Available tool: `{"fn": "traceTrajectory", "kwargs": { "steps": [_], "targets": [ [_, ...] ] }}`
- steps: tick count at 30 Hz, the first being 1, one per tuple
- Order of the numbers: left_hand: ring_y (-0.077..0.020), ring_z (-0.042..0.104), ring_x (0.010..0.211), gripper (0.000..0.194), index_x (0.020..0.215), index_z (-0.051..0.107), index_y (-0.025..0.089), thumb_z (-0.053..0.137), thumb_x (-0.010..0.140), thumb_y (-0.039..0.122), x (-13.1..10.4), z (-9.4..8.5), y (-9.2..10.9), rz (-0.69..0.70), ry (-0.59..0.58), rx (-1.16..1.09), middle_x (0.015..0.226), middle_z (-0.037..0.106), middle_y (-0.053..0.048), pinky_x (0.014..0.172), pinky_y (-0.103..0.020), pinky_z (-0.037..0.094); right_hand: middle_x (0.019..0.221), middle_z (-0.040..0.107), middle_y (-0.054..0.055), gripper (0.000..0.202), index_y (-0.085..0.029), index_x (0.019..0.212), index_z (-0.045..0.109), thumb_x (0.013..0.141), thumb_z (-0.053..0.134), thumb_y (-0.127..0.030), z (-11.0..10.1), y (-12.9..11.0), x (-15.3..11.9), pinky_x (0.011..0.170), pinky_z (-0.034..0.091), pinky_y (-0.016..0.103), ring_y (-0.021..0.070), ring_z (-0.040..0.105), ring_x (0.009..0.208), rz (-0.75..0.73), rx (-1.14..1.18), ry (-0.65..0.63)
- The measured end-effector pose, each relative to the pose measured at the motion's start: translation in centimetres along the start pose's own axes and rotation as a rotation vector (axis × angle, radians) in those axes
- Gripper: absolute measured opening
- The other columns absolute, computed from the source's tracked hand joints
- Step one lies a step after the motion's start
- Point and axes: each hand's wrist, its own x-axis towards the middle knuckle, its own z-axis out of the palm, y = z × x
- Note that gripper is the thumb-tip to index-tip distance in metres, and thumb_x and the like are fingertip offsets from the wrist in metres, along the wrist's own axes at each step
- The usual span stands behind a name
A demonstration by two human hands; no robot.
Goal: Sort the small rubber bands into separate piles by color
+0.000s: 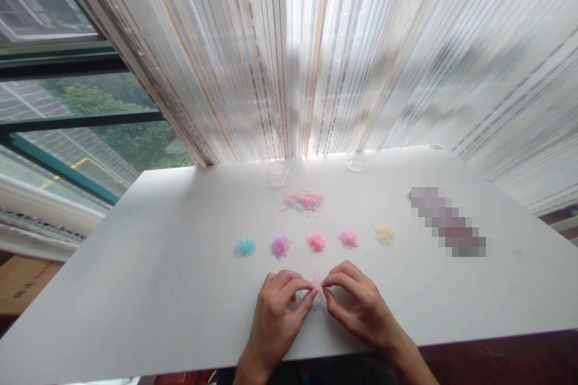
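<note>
My left hand (280, 307) and my right hand (354, 301) meet near the front of the white table (149, 289), thumb and forefinger of each closed in a pinch. Between the fingertips are thin pale pink strands that look like small rubber bands (316, 278). Below them, partly hidden by my fingers, lies a little heap of teal and pale bands (318, 305). Beyond my hands runs a row of single-colour heaps: teal (244, 246), purple (280, 246), coral pink (316, 242), light pink (348, 237) and pale yellow (385, 236).
Behind the row lies a larger mixed-colour pile of bands (303, 200). A clear round container (279, 174) and a clear shallow lid or dish (356, 164) are near the back edge. A pixelated long object (447, 222) rests at the right. Striped curtains (316, 60) hang behind the table.
</note>
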Motion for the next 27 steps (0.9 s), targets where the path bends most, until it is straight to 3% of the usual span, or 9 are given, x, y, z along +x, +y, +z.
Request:
{"fn": "traceTrajectory", "kwargs": {
  "steps": [8,27],
  "targets": [
    [-0.0161,0.06,0.069,0.011,0.108,0.071,0.024,0.068,0.098,0.023,-0.11,0.06,-0.12,0.017,-0.036,-0.006,0.094,0.072,-0.002,0.074,-0.033,0.048,0.089,0.064,0.004,0.019,-0.023,0.101,0.066,0.092,0.061,-0.007,-0.09,-0.06,-0.01,0.072,0.055,0.029,0.0179,0.065,0.082,-0.008,0.013,-0.016],
    [-0.0162,0.059,0.068,0.006,0.094,0.074,0.023,0.068,0.097,0.023,0.08,-0.19,0.65,-0.007,-0.025,-0.019,0.086,0.072,-0.003,0.071,-0.031,0.049,0.087,0.065,0.004,0.014,-0.023,0.098,0.066,0.094,0.061,-0.01,-0.26,-0.18,0.0,0.07,0.056,0.03,0.0187,0.065,0.081,-0.003,0.021,-0.028]
  ]
}}
